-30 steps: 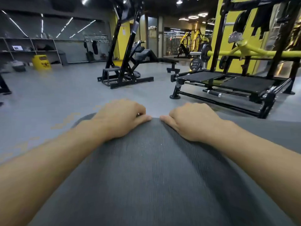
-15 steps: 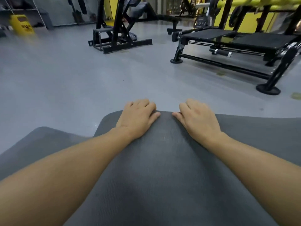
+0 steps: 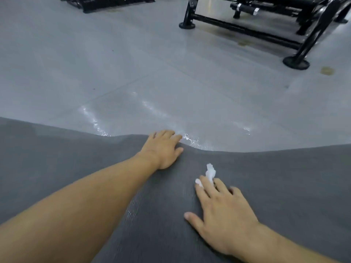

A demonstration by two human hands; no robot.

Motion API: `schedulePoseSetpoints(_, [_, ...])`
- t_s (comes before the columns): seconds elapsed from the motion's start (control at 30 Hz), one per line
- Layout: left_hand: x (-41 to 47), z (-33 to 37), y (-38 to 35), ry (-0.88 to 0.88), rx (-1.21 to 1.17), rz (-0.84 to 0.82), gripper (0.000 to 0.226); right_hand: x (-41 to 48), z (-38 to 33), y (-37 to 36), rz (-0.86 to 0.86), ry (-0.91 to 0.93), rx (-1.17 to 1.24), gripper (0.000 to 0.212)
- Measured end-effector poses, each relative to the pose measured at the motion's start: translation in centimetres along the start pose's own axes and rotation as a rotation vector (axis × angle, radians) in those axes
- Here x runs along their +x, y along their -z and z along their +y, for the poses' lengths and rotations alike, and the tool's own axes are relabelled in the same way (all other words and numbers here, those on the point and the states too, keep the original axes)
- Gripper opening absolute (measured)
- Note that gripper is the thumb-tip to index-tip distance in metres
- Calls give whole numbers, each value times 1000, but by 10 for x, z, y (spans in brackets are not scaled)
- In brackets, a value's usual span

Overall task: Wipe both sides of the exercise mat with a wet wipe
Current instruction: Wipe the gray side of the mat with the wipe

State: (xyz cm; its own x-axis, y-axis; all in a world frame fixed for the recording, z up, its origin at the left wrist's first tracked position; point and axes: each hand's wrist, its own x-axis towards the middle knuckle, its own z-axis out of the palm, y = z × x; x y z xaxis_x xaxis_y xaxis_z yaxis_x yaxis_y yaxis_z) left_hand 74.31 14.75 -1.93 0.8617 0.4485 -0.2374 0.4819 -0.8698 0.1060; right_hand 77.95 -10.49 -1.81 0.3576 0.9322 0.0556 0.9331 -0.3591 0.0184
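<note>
So the exercise mat (image 3: 275, 186) is spread on the grey floor (image 3: 133, 73) and fills the whole near part of the view; its far edge bows up a bit into a shallow ridge just past the left hand (image 3: 161, 149). That hand lies flat at the far edge, fingers loose, pinning the mat rather than gripping anything. The right hand (image 3: 224, 211) sits nearer than the edge, palm down, fingers spread, pressing a crumpled white wet wipe (image 3: 209, 172) onto the mat under its fingertips, so it's a press, not a clench.

My guess on handling: the mat looks soft and floppy, light enough to drag or flip one-handed, and grippy from that woven texture. It buckles easily, so I'd take it by the far edge or a corner. There are wet streaks on the mat by the wipe and shiny wet patches on the floor just beyond the edge, so it may slide there.

Compared with half a second ago, both hands were side by side at the far edge and no wipe showed. Now the right one has pulled back with the wipe out, and the mat lies wider and flatter.
</note>
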Motion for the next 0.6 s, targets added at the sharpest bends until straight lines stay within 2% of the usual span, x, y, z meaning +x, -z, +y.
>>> schedulePoseSetpoints(0.13, [-23,7,-27,-22,-33,-46,58,-15,8,-45,-216,-55,12,82])
schedulePoseSetpoints(0.2, [-49,11,-37,-55,-45,-43,68,-7,11,-61,-291,-55,55,86])
schedulePoseSetpoints(0.27, [-83,17,-49,-111,-58,-72,83,-4,14,-73,-314,-62,81,87])
schedulePoseSetpoints(0.4, [-139,26,-83,-148,-89,-136,73,2,25,-80,-325,-9,163,92])
schedulePoseSetpoints(0.6, [-149,20,-130,-110,-70,-2,75,10,26,-75,-381,4,150,95])
